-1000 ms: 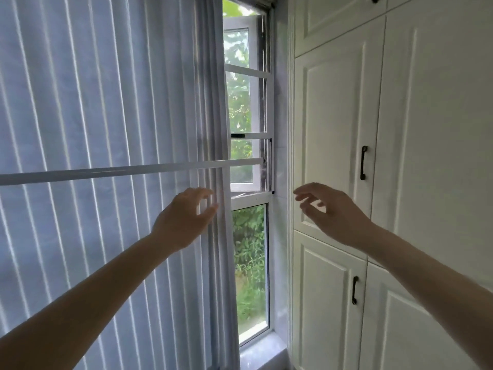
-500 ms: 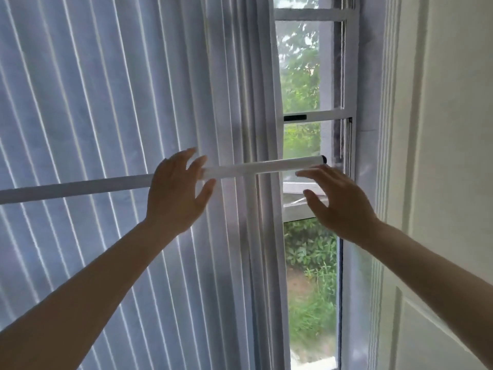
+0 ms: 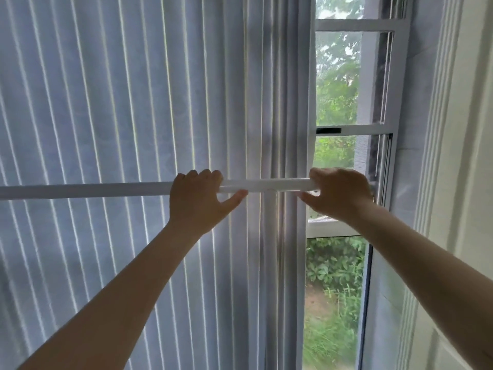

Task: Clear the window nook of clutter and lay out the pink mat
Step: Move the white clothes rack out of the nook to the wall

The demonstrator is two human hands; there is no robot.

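A long white rod [image 3: 266, 185] runs level across the window nook, in front of the grey pleated curtain [image 3: 120, 102]. My left hand [image 3: 197, 201] grips the rod near its middle, fingers over the top and thumb underneath. My right hand [image 3: 337, 194] grips the rod's right end, next to the window frame [image 3: 386, 156], and hides the tip. No pink mat is in view.
The curtain covers most of the window; a strip of glass [image 3: 336, 289] at the right shows green plants outside. A white cupboard side [image 3: 458, 182] stands close on the right.
Both hands rose to the rod and closed round it: the left curled over its middle, the right over its right end. The view moved closer to the window.
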